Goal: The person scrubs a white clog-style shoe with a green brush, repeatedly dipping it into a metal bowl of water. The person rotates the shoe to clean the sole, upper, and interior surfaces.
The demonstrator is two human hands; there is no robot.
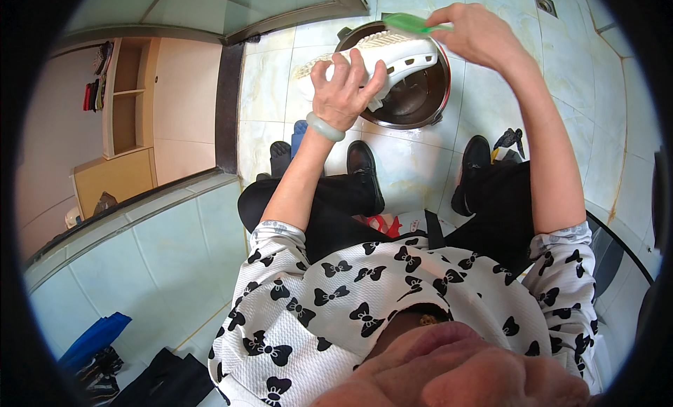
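Observation:
My left hand grips a white clog shoe with holes along its side. The clog is turned on its side, its ridged sole facing away from me. My right hand holds a green brush by its handle, and the brush is at the end of the sole; blur hides whether they touch. Beneath the clog stands a dark round basin with a little liquid visible inside. A pale bangle circles my left wrist.
Pale floor tiles surround the basin. Dark slippers and a blue slipper lie left of my black shoe. A floor drain is at upper right. A dark door frame borders the left side.

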